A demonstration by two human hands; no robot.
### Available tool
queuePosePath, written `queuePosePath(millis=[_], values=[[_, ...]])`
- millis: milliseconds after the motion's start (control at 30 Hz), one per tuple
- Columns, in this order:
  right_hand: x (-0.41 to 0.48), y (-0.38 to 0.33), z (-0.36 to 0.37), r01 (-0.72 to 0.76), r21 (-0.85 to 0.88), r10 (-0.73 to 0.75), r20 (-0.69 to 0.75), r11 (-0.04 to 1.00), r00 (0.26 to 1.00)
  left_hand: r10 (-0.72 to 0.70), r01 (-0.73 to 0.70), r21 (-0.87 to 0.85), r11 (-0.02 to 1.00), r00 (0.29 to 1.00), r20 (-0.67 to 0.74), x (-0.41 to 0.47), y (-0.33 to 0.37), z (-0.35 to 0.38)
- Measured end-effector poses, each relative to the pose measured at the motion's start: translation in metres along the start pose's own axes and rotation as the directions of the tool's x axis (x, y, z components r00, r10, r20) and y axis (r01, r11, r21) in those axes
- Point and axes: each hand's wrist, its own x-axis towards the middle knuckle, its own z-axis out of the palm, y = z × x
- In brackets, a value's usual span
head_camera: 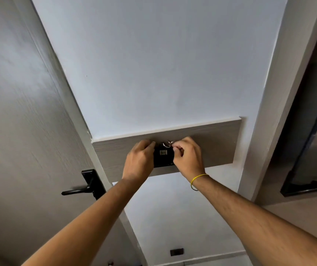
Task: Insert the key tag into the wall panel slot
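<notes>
A black wall panel (163,160) is mounted on a grey wood-grain strip (217,144) across the white wall. A black key tag (163,152) with a small white label stands at the panel's top, with a metal key ring (166,144) sticking up above it. My left hand (140,160) rests against the panel's left side, fingers curled at its upper left corner. My right hand (187,156) is at the panel's right side, fingertips pinched at the key ring and the tag's top right. A yellow band sits on my right wrist. The slot itself is hidden.
A grey door (19,121) with a black lever handle (80,190) stands at the left. A white pillar (269,112) and a dark-framed opening (311,150) are at the right. A black wall socket (176,252) sits low on the wall.
</notes>
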Motion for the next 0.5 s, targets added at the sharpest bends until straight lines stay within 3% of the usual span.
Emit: queuePosePath(millis=[167, 333, 500], values=[[0.018, 0.02, -0.051, 0.082, -0.168, -0.107, -0.145, 0.982, 0.984, 0.024, -0.004, 0.121, 0.993, 0.986, -0.163, -0.006, -0.045, -0.028], [0.031, 0.033, -0.066, 0.267, -0.368, -0.286, 0.002, 0.891, 0.958, -0.036, 0.037, 0.181, 0.983, 0.999, -0.007, -0.016, -0.074, -0.035], [0.03, 0.043, -0.068, 0.314, -0.423, -0.313, 0.072, 0.85, 0.947, -0.104, 0.097, 0.167, 0.981, 0.994, 0.029, -0.031, -0.077, -0.035]])
